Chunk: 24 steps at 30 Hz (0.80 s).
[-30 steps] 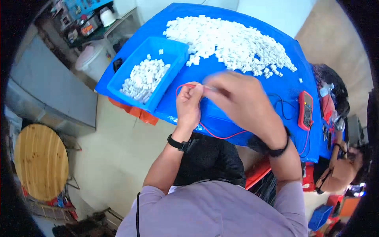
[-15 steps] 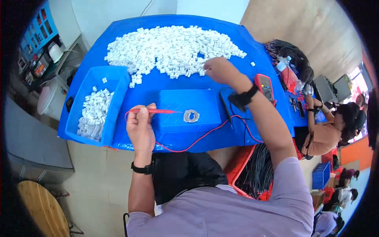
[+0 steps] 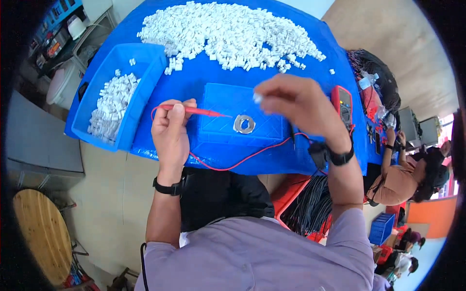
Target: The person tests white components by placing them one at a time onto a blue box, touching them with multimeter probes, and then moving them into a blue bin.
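Pinching lightly, working clear

The hands are working apart: the left hand [image 3: 170, 130] is gripping a red probe [image 3: 194, 111] between thumb and fingers; the right hand [image 3: 305, 104], blurred, is pinching a small white piece [image 3: 257, 98]. Between them, the probe's tip is pointing just beside a metal ring [image 3: 244, 124] lying on a blue box [image 3: 221, 99]; contact is unclear. Pinching by the edges should leave more of the piece exposed, and the sharp tip calls for clear fingers. Beyond both hands, loose white pieces [image 3: 233, 34] are covering part of the table [image 3: 187, 82]; a blue bin [image 3: 147, 89] is sitting left of the left hand.
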{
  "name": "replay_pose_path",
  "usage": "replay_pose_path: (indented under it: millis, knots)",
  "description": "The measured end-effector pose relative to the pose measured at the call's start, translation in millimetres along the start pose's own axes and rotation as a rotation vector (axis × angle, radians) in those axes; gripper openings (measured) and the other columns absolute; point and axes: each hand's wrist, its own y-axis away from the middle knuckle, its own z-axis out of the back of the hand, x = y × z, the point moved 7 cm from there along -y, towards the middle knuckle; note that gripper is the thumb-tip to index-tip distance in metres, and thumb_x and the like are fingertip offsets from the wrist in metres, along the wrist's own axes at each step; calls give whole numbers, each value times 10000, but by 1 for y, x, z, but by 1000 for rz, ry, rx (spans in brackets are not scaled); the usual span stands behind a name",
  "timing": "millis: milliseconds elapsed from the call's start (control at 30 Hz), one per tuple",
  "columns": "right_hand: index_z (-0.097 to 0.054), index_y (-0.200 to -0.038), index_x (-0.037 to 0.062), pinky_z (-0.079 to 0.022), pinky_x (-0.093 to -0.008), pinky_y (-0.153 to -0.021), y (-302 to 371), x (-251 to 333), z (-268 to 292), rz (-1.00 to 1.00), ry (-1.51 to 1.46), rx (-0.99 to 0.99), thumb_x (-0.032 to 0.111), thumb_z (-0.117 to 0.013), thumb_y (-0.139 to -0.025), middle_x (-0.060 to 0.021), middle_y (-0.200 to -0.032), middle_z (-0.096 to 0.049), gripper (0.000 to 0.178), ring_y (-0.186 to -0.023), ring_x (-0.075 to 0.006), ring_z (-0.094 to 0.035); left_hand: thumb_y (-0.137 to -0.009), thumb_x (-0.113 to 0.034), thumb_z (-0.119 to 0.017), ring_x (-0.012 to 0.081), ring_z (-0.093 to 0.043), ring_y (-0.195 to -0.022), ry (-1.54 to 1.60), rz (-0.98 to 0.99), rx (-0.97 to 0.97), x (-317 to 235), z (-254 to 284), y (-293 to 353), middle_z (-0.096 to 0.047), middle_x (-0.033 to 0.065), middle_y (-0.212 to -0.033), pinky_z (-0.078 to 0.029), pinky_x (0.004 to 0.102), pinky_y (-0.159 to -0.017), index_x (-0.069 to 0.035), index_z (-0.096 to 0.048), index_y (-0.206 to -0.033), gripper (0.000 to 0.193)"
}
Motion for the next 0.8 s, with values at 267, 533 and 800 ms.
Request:
replay_pose_path:
  millis: [267, 533, 800]
  knots:
    - [-750, -1037, 25, -587, -368, -811, 27, 20, -42, 265, 342, -2, 10, -756, -860, -125, -1017, -749, 177, -950, -294, -722, -1032, -168, -672, 251, -700, -1078, 50, -24, 23, 1, -1, 0, -732, 154, -1061, -543, 381, -983, -39, -633, -1094, 148]
    - [-754, -1003, 13, -590, -375, -820, 37, 14, -52, 303, 342, -94, -13, -753, -842, -129, -1040, -751, 164, -967, -303, -725, -1041, -164, -656, 251, -693, -1093, 35, -8, 47, 1, 1, 3, -718, 119, -1062, -539, 393, -998, -55, -631, -1106, 130]
    - [-733, -1025, -4, -587, -388, -816, 49, 33, -63, 408, 505, -148, -12, -763, -794, -139, -1080, -726, 234, -960, -310, -714, -1033, -161, -669, 255, -698, -1085, 24, -8, 44, 3, 0, 2, -733, 150, -1071, -535, 384, -993, -37, -636, -1108, 149]
